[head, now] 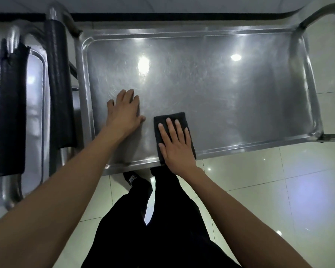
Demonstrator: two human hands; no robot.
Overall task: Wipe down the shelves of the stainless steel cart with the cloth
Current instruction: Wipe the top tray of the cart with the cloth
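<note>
The right hand [175, 144] lies flat, fingers straight and together, pressing the cloth [171, 120] onto the top shelf [220, 89] of the cart [306, 78]; nothing is gripped, the palm simply bears down so the folded cloth keeps full contact with the steel. The cloth sits at the near edge of the shelf, left of centre, its near end overlapping the raised rim. The left hand [124, 111] rests flat on the bare steel just beside the cloth, fingers extended and holding nothing; in my judgement it steadies the cart against rolling and takes some body weight during the stroke. Faint swirl marks cover the left half of the shelf, which may be wipe traces, though glare from the ceiling lights makes this uncertain. The right half shows no clear marks. Any lower shelves are hidden beneath the top one, so their condition cannot be assessed. A second cart [33, 89] with padded handles [12, 105] stands close on the left. Judged stage: top shelf in progress, lower shelves likely outstanding.
</note>
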